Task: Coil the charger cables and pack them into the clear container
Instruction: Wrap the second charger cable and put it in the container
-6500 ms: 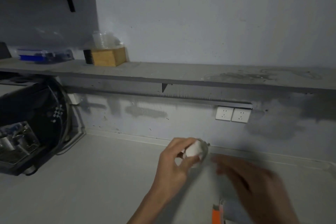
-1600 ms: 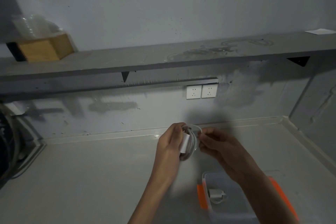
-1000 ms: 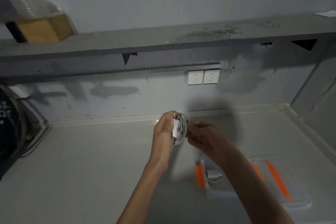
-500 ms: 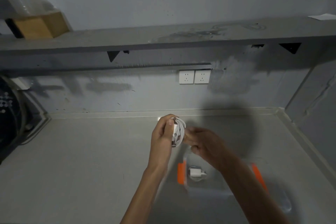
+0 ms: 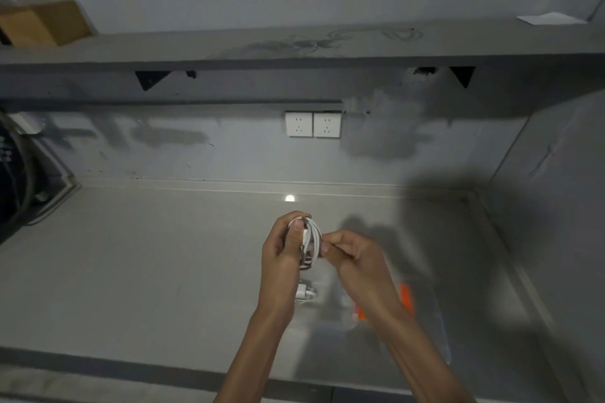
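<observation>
A white charger cable (image 5: 311,240), wound into a small coil, is gripped in my left hand (image 5: 284,250) above the grey counter. My right hand (image 5: 355,255) pinches the coil's right side with thumb and fingers. Just below the hands stands the clear container (image 5: 330,307) with orange clips (image 5: 405,299); my right forearm covers much of it. Inside it lies a white charger plug (image 5: 305,294) with its cable.
The clear lid (image 5: 435,334) lies to the right of the container. Two white wall sockets (image 5: 312,124) sit under a grey shelf (image 5: 294,49). A wooden box (image 5: 42,23) stands on the shelf at left. A dark machine (image 5: 13,173) is at the left edge.
My view has tilted down and shifted, so the container sits more under my arms. Both hands stay on the coil and have dropped slightly toward the container.
</observation>
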